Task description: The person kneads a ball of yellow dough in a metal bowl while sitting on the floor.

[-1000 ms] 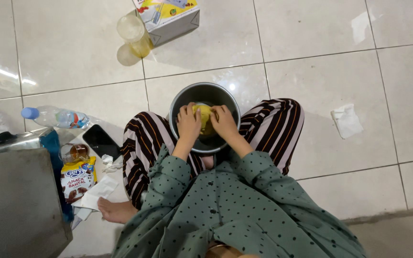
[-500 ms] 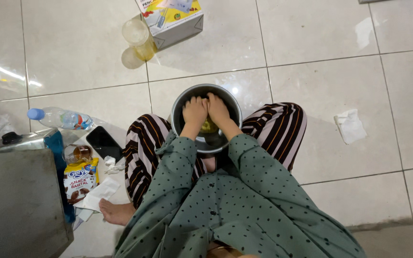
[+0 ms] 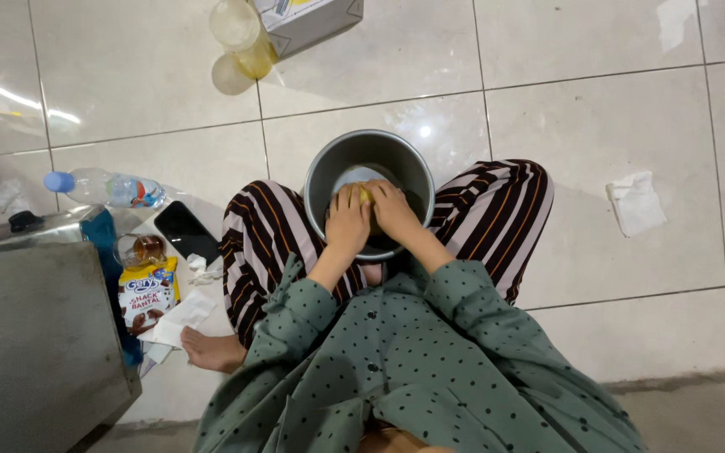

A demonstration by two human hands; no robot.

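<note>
A round grey metal pot [image 3: 337,161] stands on the tiled floor between my crossed legs in striped trousers. Both hands are down inside it, side by side. My left hand [image 3: 347,220] and my right hand [image 3: 394,210] press together on a yellow lump of dough [image 3: 366,195], of which only a small patch shows between the fingers. The pot's inside is pale near the far wall. My green dotted sleeves reach to the wrists.
A clear bottle of yellowish liquid [image 3: 245,42] and a cardboard box [image 3: 312,18] lie ahead. At the left are a water bottle [image 3: 106,188], a black phone [image 3: 186,233], a snack packet [image 3: 146,294], a jar [image 3: 143,248] and a metal box [image 3: 35,335]. A crumpled tissue [image 3: 635,203] lies right.
The hands have gone lower into the pot and closed over the yellow lump, which showed more clearly a second ago. The view has shifted slightly.
</note>
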